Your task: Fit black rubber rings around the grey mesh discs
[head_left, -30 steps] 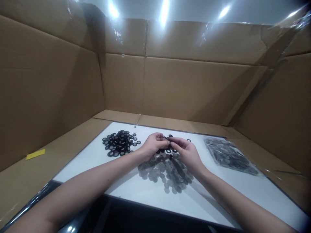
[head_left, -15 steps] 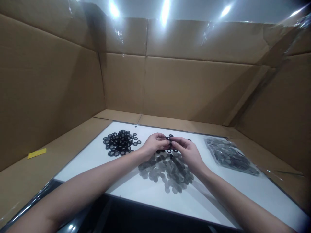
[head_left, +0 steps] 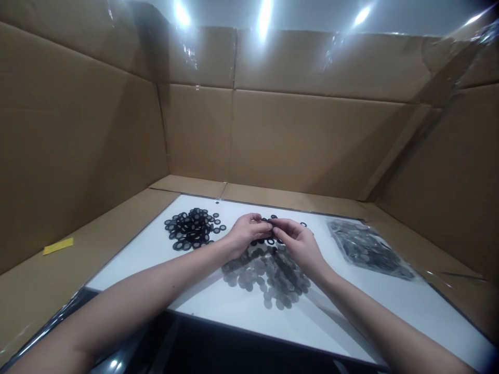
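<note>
Head view: on the white board [head_left: 218, 311], a heap of black mesh washers [head_left: 191, 229] lies left. At centre, the angled-in left hand [head_left: 247, 234] and right hand [head_left: 298, 244] pinch small black rings [head_left: 271, 222], round with no clear long axis, above grey discs [head_left: 265, 275]; a plastic bag [head_left: 366, 249] lies right.

Tall cardboard walls [head_left: 296, 140] patched with clear packing tape [head_left: 189, 52] box in the white-topped bench [head_left: 128, 272] on three sides, a yellow slip [head_left: 58, 246] lies on the cardboard base [head_left: 78, 280], and bright ceiling lights [head_left: 265, 18] glare above the walls.
</note>
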{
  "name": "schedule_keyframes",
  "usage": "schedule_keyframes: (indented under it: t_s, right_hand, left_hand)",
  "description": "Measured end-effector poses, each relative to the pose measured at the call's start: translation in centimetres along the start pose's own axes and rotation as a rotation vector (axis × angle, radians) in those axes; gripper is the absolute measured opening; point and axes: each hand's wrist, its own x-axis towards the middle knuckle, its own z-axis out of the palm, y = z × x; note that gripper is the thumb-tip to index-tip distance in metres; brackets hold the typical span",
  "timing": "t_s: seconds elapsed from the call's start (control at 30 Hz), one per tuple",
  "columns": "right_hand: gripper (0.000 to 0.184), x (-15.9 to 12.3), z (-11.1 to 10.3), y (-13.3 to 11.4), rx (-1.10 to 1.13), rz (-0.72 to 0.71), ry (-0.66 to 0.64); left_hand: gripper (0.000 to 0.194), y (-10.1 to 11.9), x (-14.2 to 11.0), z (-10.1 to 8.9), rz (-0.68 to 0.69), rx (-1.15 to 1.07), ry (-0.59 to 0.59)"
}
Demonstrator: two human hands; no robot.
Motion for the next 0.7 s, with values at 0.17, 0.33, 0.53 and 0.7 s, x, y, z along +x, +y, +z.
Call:
schedule_keyframes:
  t_s: [0.17, 0.33, 0.53, 0.7]
  right_hand:
    - [0.029, -0.06, -0.02, -0.29, 0.015, 0.047, 0.030]
    - [0.031, 0.01, 0.03, -0.21, 0.016, 0.047, 0.020]
    - [0.028, -0.13, 0.33, -0.70, 0.020, 0.045, 0.060]
    - [0.031, -0.05, 0.09, -0.56, 0.077, 0.093, 0.071]
  left_hand:
    - [0.030, 0.33, -0.01, -0.19, -0.043, 0.048, -0.058]
    - [0.041, 0.02, 0.43, -0.19, 0.027, 0.080, 0.041]
    - [0.042, 0.21, 0.00, 0.07, -0.010, 0.056, 0.012]
    - [0.045, 0.10, 0.03, -0.06, 0.037, 0.076, 0.026]
